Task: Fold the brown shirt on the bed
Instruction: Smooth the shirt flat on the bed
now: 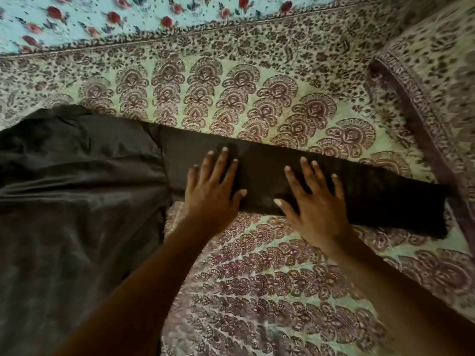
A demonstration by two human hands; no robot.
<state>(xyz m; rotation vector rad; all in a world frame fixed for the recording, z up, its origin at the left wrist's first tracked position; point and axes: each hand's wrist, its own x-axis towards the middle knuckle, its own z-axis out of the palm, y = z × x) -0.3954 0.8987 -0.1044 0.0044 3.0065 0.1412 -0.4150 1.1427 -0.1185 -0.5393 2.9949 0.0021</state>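
Note:
The brown shirt (77,191) lies spread on the bed, its body filling the left of the view. One long sleeve (380,199) stretches flat to the right, ending near the pillow. My left hand (213,188) lies flat on the sleeve close to the shoulder seam, fingers spread and straight. My right hand (313,199) presses flat on the middle of the sleeve, fingers also spread. Neither hand grips the cloth.
The bed is covered by a green sheet with a maroon paisley print (257,291). A pillow in matching print (437,80) sits at the right edge. A pale blue sheet with red flowers (115,16) lies along the far side.

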